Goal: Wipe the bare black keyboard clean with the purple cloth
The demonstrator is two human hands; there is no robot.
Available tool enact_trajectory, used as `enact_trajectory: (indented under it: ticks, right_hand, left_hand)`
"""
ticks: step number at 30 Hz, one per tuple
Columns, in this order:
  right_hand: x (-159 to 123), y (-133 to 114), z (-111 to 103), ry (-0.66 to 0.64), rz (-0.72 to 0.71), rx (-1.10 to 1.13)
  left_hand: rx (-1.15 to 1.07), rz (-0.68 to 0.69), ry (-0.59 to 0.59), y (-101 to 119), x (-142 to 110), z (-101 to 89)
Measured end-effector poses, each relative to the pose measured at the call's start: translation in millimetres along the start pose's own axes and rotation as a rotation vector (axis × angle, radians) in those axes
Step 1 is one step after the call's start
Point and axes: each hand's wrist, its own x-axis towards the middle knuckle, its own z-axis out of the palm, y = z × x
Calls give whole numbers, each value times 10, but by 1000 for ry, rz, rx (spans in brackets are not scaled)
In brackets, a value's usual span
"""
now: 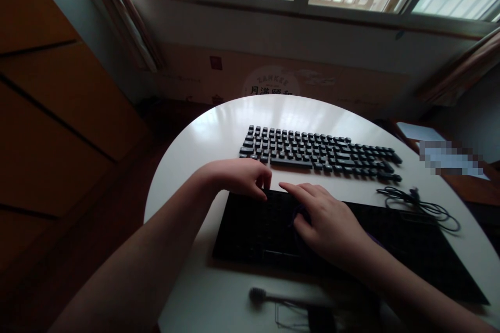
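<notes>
A black keyboard base [250, 234] lies across the white table in front of me, its surface too dark to make out in detail. My left hand [246, 177] bends over its far left edge, thumb and fingers curled onto that edge. Over the middle of the base is my right hand [328, 216], index finger stretched toward the far edge and thumb tucked in. Part of a dark purple cloth [299, 221] shows under that palm, mostly hidden by the hand. Beyond the base, black keycaps [297, 145] stand laid out in keyboard order.
A coiled black cable [417, 200] lies at the base's right end. Near the front edge are a dark-bristled brush [258, 295] and a thin wire tool [287, 315]. The round white table [187, 156] stands before a window; a wooden cabinet [58, 99] is at left.
</notes>
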Motion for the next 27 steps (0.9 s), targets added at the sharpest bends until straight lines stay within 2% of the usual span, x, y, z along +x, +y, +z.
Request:
enact_trajectory:
  ticks: [3,6,8,11,13,15,18,19,20,21,22,25,27]
  right_hand:
    - [-22,27,-25,36,-27,11]
    - [-82,95,-155,71,-16,-21]
    - [-148,176,-291,5,17,-13]
    - [-273,367,-514,-182,18,123]
    - [-358,529,-648,-188,13,201]
    - [-425,680,-756,-29,57,227]
    - [-471,790,-826,415,160,221]
    - [-468,785,-815,527,170,209]
    - [-455,762,-786,586,158,191]
    - [-433,726,-740,582,120,174]
    - [-403,685,-680,520,61,160]
    - [-285,579,-467,231,-145,142]
    - [-212,551,-347,92,-246,145]
  left_hand:
    - [-19,8,-8,-18,6,1]
    - [-50,6,-8,-50,10,6]
    - [-65,1,-4,-70,10,11]
    - [-72,6,-4,-91,9,15]
    - [-78,7,-4,-94,8,14]
    - [-80,-1,-6,-88,9,10]
    - [-81,-21,-13,-68,11,3]
    - [-82,-27,-15,-62,11,0]
    - [-82,-32,-18,-57,12,-3]
    - [-81,-35,-21,-52,13,-6]
    - [-80,-37,-25,-49,15,-9]
    - [-73,-40,-37,-43,19,-18]
    - [-64,-44,-40,-39,21,-23]
